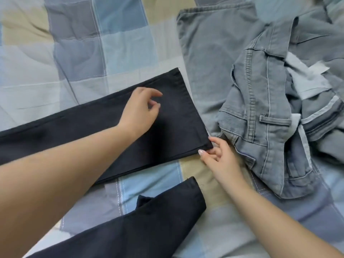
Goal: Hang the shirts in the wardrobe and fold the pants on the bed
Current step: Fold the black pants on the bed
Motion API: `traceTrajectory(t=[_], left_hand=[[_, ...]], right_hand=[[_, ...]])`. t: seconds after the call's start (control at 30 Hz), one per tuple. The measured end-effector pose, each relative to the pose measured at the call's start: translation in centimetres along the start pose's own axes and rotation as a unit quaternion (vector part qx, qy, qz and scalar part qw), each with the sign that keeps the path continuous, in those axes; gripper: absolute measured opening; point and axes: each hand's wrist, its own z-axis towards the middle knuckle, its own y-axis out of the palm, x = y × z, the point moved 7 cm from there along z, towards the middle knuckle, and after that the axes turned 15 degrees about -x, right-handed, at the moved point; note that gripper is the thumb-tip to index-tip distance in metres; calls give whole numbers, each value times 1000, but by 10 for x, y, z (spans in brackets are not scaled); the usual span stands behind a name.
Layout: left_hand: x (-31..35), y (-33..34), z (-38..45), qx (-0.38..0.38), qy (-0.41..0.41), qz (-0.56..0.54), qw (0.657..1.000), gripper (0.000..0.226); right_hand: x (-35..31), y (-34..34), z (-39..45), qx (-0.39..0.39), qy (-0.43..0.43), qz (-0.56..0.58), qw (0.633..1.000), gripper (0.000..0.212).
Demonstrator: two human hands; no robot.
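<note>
Dark pants (173, 116) lie spread on a checked bedspread (78, 53), one leg flat, the other below it.
The right hand (219, 157) pinches the hem corner; the left hand (139, 108) hovers above, fingers loosely curled, empty. Grey jeans (260, 112) lie crumpled beside.

Light is even and soft, moderately bright, with no glare. I see only a faint shadow under my left hand (138, 107) on the black pants (175, 118), whose weave is lost in the dark tone. Focus is soft overall; stitching on the jeans (260, 112) reads fairly clearly. The quilt (74, 53) blurs and bends toward the upper left corner, wide-angle distortion.
</note>
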Motion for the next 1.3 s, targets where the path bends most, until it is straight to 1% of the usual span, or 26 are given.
traceTrajectory(t=[0.03,0.07,0.13,0.17,0.2,0.27,0.3,0.37,0.4,0.47,0.57,0.67,0.7,0.73,0.77,0.83,0.9,0.97,1.0,1.03,1.13,1.2,1.23,1.3], left_hand=[[5,13,-18,-18,10,-14,1000,21],[9,31,-37,-61,6,-36,997,17],[11,71,-74,-184,-20,-81,979,14],[10,88,-91,-236,-33,-99,966,18],[8,102,-107,-280,-46,-113,952,26],[5,123,-127,-357,-64,-119,924,40],[5,128,-133,-387,-60,-99,915,41],[10,126,-136,-412,-43,-58,908,31],[13,121,-134,-409,-40,-55,910,23],[18,105,-132,-396,-37,-75,914,6],[19,81,-131,-377,-56,-133,915,7],[16,61,-131,-359,-66,-133,921,6],[16,55,-130,-349,-68,-132,925,6],[16,49,-129,-333,-68,-132,931,7],[18,43,-127,-315,-64,-129,938,9],[27,34,-123,-276,-44,-91,956,10],[41,34,-117,-247,-9,21,969,12],[56,45,-113,-235,15,147,961,16],[60,53,-112,-239,15,178,955,17],[62,62,-110,-249,9,185,951,16],[59,87,-107,-284,-37,128,949,9],[60,100,-101,-285,-42,130,949,9],[60,105,-97,-280,-41,134,950,9],[60,112,-90,-263,-42,123,956,16]], right_hand=[[6,5,-9,-8,-3,-4,1000,49],[14,10,-19,-20,-2,-3,1000,52],[27,24,-41,-36,16,10,999,61],[32,31,-50,-41,26,25,998,61],[36,40,-59,-45,36,44,997,57],[40,52,-72,-49,43,44,997,42],[42,56,-79,-43,47,37,997,36],[41,59,-91,-35,46,45,997,28],[38,59,-95,-44,41,59,996,27],[31,63,-104,-101,30,54,993,26],[23,72,-114,-198,52,-96,974,25],[17,82,-120,-242,61,-215,944,21],[14,82,-122,-236,55,-240,940,18],[11,78,-125,-214,51,-247,944,14],[10,70,-128,-178,49,-236,954,8],[8,47,-137,-89,43,-182,978,14],[10,27,-149,-36,40,-132,990,14],[20,14,-157,-15,59,-132,989,14],[30,11,-158,-13,78,-133,988,14],[43,10,-160,-17,102,-130,986,14],[82,20,-163,-64,175,-118,975,18],[99,26,-167,-73,190,-111,973,23],[100,23,-168,-58,185,-116,974,25],[97,9,-172,8,171,-130,977,23]])
